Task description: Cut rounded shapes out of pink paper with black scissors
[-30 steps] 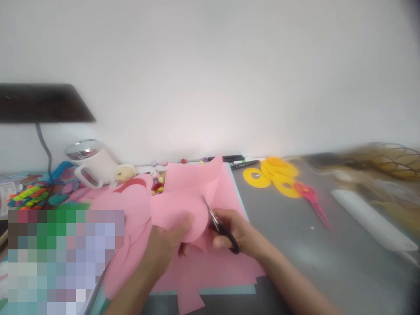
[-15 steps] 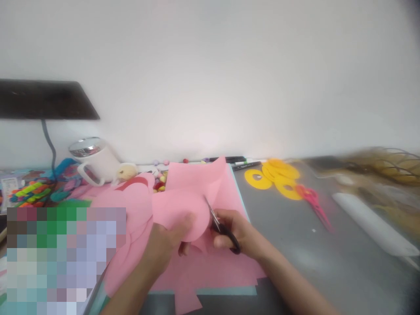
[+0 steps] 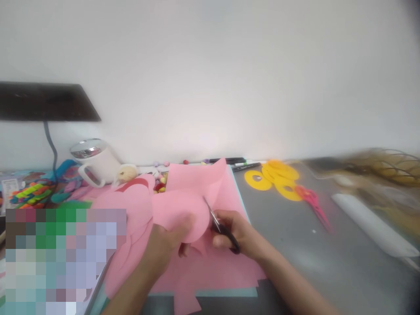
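Note:
Pinched in my left hand (image 3: pixel 172 236) is a sheet of pink paper (image 3: pixel 177 205), thumb on top and fingertips showing beneath it. Its near right edge is cut to a round curve. My right hand (image 3: pixel 231 232) grips black-handled scissors (image 3: pixel 225 232), their blades pointing up and away along that curved edge. More pink sheets (image 3: pixel 229 267) lie under both hands, over a light blue sheet (image 3: pixel 229 292). Left of my left hand are several overlapping rounded pink cut-outs (image 3: pixel 131 203).
Yellow paper rings (image 3: pixel 258 180) and pink scissors (image 3: pixel 313 203) lie on the grey table (image 3: pixel 295 262) to the right, beside a long white object (image 3: pixel 370 223). Dark pens (image 3: pixel 246 167) rest near the wall. A white lidded mug (image 3: pixel 98 168) stands at the back left, below a dark panel (image 3: pixel 49 101).
Almost nothing differs. Both hands, the paper and the scissors keep nearly the same places; the whole view has shifted very slightly.

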The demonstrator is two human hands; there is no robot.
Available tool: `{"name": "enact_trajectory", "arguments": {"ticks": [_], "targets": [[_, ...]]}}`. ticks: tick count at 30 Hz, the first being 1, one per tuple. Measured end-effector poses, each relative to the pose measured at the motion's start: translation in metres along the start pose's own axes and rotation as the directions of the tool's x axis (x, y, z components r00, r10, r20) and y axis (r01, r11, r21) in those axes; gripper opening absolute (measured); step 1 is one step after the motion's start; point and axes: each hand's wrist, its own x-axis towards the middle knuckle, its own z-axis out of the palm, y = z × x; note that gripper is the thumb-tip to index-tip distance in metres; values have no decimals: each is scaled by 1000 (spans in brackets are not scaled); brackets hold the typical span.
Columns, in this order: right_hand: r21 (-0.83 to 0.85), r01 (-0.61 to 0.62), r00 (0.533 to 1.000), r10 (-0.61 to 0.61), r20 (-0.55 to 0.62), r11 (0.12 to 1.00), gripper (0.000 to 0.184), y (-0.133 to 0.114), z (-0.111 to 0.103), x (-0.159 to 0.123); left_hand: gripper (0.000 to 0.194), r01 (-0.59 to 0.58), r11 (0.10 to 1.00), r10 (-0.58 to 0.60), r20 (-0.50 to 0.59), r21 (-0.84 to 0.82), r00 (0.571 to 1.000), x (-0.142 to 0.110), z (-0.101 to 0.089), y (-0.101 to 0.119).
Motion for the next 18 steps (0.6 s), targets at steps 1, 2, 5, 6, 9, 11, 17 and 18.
{"name": "enact_trajectory", "arguments": {"ticks": [1,2,5,6,9,11,17,18], "targets": [[-1,-4,1000,4,-4,1000,46,0,0,0,59,10,1000,-10,7,12,1000,-1,-1,2],[0,-10,1000,10,-8,1000,45,0,0,0,59,18,1000,-18,10,15,1000,-1,-1,3],[5,-26,999,26,-19,1000,44,0,1,0,60,31,999,-31,14,21,999,-2,-3,5],[4,-28,999,28,-20,1000,44,-1,1,0,60,35,999,-35,16,29,999,-2,-3,5],[-12,-28,999,28,-25,1000,44,-1,2,1,62,42,998,-43,14,46,999,-3,-3,5],[-24,-23,999,23,-27,999,44,-2,2,1,61,40,999,-40,12,21,999,-2,-3,4],[-28,-4,999,3,-41,1000,48,-1,3,2,44,-39,971,53,53,-235,997,2,0,4],[-28,-5,999,4,-46,1000,48,0,3,2,41,-46,961,61,47,-272,997,2,1,5]]}}
